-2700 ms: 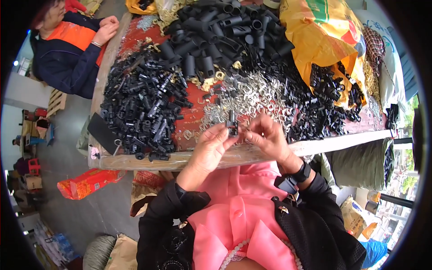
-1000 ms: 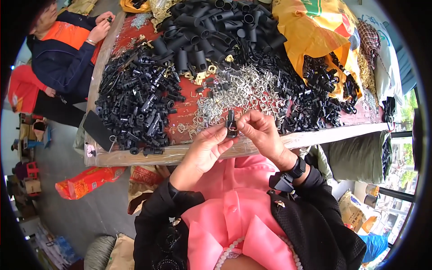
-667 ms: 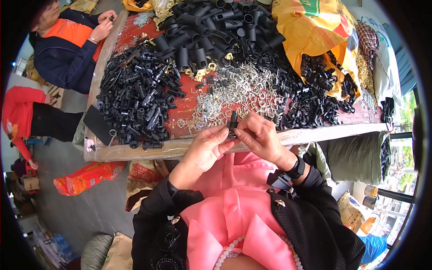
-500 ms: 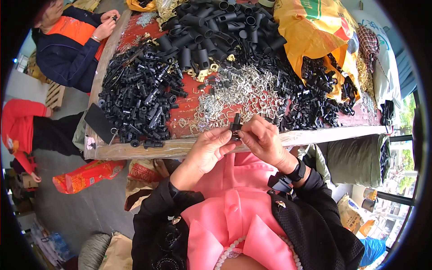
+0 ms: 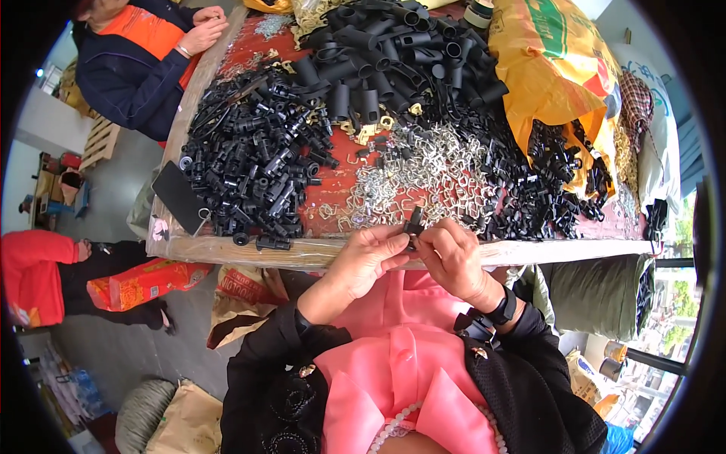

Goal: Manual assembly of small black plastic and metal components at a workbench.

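A small black plastic part (image 5: pixel 414 219) stands up between my two hands, just over the table's near edge. My left hand (image 5: pixel 367 261) is closed on its lower end with thumb and fingers. From the other side, the fingertips of my right hand (image 5: pixel 454 259) pinch at the same part; whether they hold a smaller piece is hidden. Beyond my hands lies a spread of bent silvery metal clips (image 5: pixel 423 178). A heap of black cylindrical fittings (image 5: pixel 253 163) is to the left, and a pile of small black pieces (image 5: pixel 529 193) to the right.
Large black tubes (image 5: pixel 370 60) are heaped at the back beside a yellow woven sack (image 5: pixel 556 57). A dark flat tablet-like panel (image 5: pixel 178 198) lies at the table's left corner. A co-worker (image 5: pixel 144 68) works at the left side; another person in red (image 5: pixel 38 272) is farther left.
The view has shifted slightly, so the table sits lower and farther right. My hands keep hold of the black part. The person in red has changed posture.
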{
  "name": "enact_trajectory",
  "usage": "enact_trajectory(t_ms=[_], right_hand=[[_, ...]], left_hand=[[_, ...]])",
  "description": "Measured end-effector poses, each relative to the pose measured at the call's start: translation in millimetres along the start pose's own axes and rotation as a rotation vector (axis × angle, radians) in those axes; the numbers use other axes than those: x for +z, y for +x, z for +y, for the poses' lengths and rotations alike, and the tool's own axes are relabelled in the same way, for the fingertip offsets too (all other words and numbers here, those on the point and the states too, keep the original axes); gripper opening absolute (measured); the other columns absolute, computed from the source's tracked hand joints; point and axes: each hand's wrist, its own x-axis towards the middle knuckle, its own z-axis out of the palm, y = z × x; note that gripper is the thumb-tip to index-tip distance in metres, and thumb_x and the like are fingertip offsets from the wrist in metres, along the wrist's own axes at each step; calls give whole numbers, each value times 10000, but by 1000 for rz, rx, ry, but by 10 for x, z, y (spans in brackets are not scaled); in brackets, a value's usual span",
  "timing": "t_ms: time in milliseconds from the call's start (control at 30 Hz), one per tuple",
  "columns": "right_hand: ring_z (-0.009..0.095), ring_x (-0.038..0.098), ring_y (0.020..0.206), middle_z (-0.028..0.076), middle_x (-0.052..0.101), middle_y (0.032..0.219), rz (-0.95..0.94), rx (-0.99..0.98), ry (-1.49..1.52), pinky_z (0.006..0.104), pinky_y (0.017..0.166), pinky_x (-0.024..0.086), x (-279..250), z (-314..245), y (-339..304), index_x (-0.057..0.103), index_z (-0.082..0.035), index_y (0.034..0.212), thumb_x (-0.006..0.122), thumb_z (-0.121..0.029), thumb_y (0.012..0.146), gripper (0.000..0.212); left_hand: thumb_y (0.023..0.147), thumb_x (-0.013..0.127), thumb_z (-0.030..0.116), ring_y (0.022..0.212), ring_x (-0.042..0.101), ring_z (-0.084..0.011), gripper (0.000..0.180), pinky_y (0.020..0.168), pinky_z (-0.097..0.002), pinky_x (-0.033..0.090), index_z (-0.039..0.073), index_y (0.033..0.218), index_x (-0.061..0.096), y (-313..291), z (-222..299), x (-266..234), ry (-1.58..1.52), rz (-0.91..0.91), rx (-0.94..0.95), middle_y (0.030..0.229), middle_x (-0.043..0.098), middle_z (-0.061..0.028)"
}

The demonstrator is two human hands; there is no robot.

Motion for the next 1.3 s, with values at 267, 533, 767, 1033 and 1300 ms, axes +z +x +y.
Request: enact_trajectory(t_ms=[267, 533, 767, 1033, 1300], right_hand=[[200, 489, 515, 56, 452, 658, -19, -105, -96, 310, 451, 396, -7, -12, -6, 517, -59, 759, 623, -26, 631, 170], [193, 483, 523, 48, 454, 664, 15, -114, -196, 297, 465, 392, 27, -10, -64, 519, -61, 757, 628, -21, 595, 199], [151, 465, 519, 47, 453, 648, -20, -183, -156, 263, 470, 378, 28, 11, -112, 508, -65, 767, 648, -54, 635, 193], [31, 382, 585, -26, 448, 684, -62, 572, 903, 182, 500, 328, 140, 204, -177, 433, -51, 893, 627, -185, 780, 262], [24, 388, 592, -46, 441, 681, -122, 708, 926, 159, 518, 321, 101, 316, -279, 437, -35, 942, 582, -124, 810, 216]], left_hand=[[841, 516, 110, 799, 582, -141, 230, 697, -241, 493, -16, 1032, 533, -37, -9, 56, 136, 5, 98, 924, 590, -76], [839, 525, 108, 806, 565, -118, 251, 670, -237, 485, -47, 1037, 522, -12, -88, 69, 273, 57, 249, 910, 582, -64], [830, 534, 88, 746, 555, -84, 244, 601, -192, 448, -39, 1039, 530, -124, -54, 158, 280, 7, 197, 869, 591, -52], [793, 592, 122, 709, 546, -77, 257, 609, -199, 434, -24, 1003, 561, -29, 119, 95, 325, 56, 258, 820, 589, -14], [765, 605, 118, 641, 550, -96, 213, 595, -213, 423, -46, 902, 600, 919, 895, -105, 1452, 421, 538, 751, 614, -14]])
